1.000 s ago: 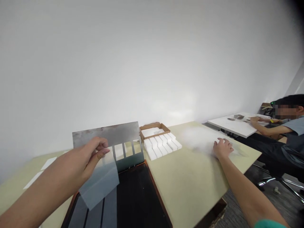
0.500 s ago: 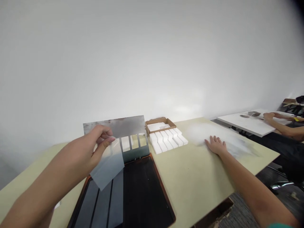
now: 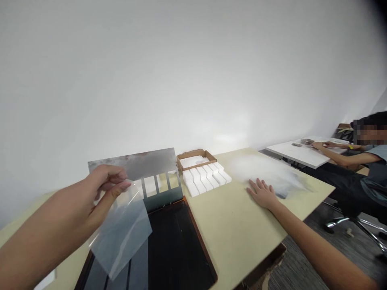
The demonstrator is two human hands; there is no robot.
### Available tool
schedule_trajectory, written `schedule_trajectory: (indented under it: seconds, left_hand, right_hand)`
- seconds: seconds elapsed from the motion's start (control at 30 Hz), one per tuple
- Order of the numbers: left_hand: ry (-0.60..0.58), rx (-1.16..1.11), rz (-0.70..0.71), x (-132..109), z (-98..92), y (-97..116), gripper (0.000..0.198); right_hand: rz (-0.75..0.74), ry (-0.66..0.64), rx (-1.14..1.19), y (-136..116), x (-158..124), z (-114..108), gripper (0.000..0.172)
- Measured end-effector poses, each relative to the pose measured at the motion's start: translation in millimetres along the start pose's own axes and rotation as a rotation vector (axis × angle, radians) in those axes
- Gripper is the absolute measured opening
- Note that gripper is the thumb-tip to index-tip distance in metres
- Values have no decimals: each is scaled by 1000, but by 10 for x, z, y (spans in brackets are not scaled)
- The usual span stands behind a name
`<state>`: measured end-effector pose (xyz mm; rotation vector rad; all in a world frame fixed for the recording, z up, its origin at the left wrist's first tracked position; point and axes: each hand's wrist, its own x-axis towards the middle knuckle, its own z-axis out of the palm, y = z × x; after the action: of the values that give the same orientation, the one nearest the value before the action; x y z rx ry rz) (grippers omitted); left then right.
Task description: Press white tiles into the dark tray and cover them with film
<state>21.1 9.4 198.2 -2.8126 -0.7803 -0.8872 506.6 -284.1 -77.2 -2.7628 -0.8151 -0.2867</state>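
Plastic film [image 3: 121,235] hangs pinched in the left grip [image 3: 104,187]; right hand [image 3: 262,194] lies spread on cream tabletop [image 3: 236,229].

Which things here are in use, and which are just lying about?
In use: left hand holding clear plastic sheet; right hand flat on the table; slotted metal plate; black tray.
Lying about: white foam blocks; cardboard tray; nearby white table with a co-worker.
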Motion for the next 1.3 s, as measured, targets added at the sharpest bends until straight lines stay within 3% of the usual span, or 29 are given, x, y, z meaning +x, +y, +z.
schedule_trajectory:
  seconds: [0.1,0.2,0.37,0.47,0.57,0.67,0.77,0.9,0.97,1.07,1.2,1.3]
  left_hand:
    - [-50,8,-25,15,82,-22,17]
    - [-55,16,40,-4,156,-10,20]
    - [-30,80,200,75,348,138,25]
    - [5,135,372,187,565,184,31]
    - [36,156,557,149,759,220,37]
    - [63,139,734,-168,882,347,43]
    - [57,88,865,-690,1003,541,35]
    - [-13,1,859,-1283,1159,679,24]
    - [-71,-45,837,-1408,1181,637,40]
    - [-190,-139,783,-1385,1132,454,60]
    - [-365,-318,655,-1197,1029,128,71]
    - [-406,-277,604,-1134,1034,-98,71]
  right_hand:
    - [-39,-8,30,40,81,-68,44]
    - [-58,30,67,20,112,-168,44]
    - [-93,233,185,-352,-67,-296,44]
    - [-221,338,337,-915,-85,-350,41]
    - [-425,371,530,-1702,-49,-371,36]
    - [-606,360,694,-2443,-128,-339,35]
    - [-776,288,783,-2848,-371,-255,32]
    - [-1003,87,787,-2855,-699,-160,23]
    - [-1043,4,779,-2778,-786,-171,20]
    - [-1059,-90,763,-2708,-848,-250,26]
    - [-1102,-195,723,-2711,-913,-371,25]
    - [-1121,-244,704,-2735,-970,-426,18]
